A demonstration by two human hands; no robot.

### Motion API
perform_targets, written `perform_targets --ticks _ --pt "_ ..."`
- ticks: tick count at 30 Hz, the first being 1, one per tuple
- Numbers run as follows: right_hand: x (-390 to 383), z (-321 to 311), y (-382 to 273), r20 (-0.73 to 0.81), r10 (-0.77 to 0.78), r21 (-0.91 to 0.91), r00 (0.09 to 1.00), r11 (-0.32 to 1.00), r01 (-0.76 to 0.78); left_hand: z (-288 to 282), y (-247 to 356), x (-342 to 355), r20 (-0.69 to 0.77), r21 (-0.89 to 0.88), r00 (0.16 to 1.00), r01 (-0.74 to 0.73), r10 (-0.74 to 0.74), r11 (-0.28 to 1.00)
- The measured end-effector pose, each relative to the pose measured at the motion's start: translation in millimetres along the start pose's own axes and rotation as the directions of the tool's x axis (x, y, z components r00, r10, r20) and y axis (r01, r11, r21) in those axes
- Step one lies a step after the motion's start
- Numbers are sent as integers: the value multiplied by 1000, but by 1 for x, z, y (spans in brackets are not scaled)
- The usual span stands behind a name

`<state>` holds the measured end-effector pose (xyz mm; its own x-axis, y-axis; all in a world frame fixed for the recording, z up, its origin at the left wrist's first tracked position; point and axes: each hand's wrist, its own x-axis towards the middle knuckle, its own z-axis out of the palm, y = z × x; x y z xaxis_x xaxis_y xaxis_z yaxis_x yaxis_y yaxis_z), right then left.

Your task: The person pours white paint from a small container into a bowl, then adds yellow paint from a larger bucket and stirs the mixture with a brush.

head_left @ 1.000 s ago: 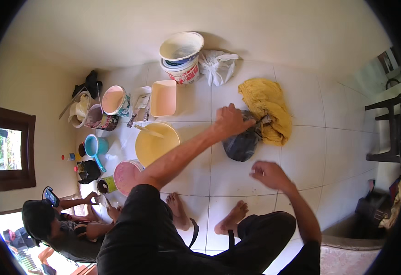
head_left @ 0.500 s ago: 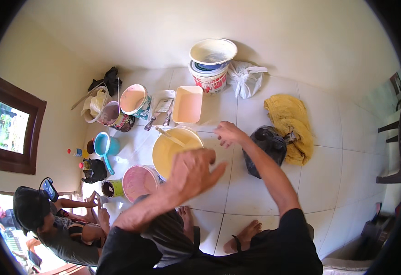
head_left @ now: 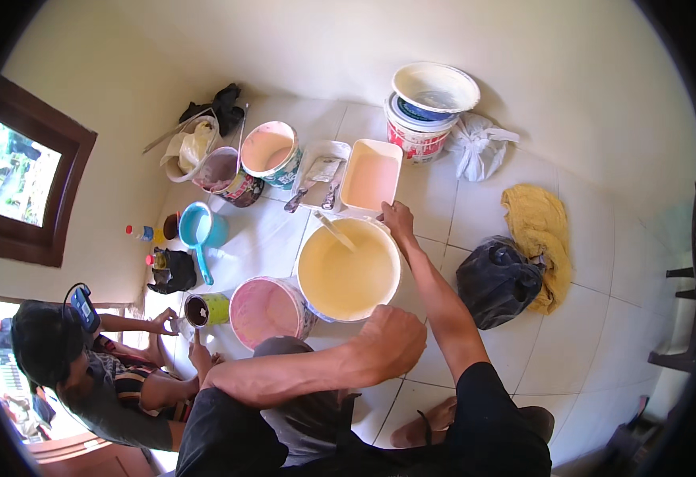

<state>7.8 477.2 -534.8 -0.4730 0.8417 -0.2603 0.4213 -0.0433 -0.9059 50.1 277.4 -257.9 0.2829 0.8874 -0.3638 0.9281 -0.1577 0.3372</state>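
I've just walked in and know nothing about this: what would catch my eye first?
Probably the big bucket of pale yellow mixture at the centre, with a stick leaning in it, the right hand by its far right rim and the left hand by its near right side. Next might come the mustard-yellow cloth on the tiles at right, beside a black plastic bag.

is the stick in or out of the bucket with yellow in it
In: the stick slants across the rim of the bucket, its lower end inside.
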Motion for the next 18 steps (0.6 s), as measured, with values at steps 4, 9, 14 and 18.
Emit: perform_targets --ticks 4,9,14,18 --pt "2 -1 -4 -43 56 0 998 998 -56 12 7 0 49 96 997 -71 67 993" --pt "-12 -5 -19 -135 77 -60 988 994 -86 16 9 -8 35 116 995 -95 92 989" --pt "-14 -27 -10 -95 146 13 985 989 -146 11 9 -3 88 64 996 -38 33 997" --pt "-15 -41 2 -51 190 25 980 982 -189 9 8 -3 91 -19 994 -58 60 998"
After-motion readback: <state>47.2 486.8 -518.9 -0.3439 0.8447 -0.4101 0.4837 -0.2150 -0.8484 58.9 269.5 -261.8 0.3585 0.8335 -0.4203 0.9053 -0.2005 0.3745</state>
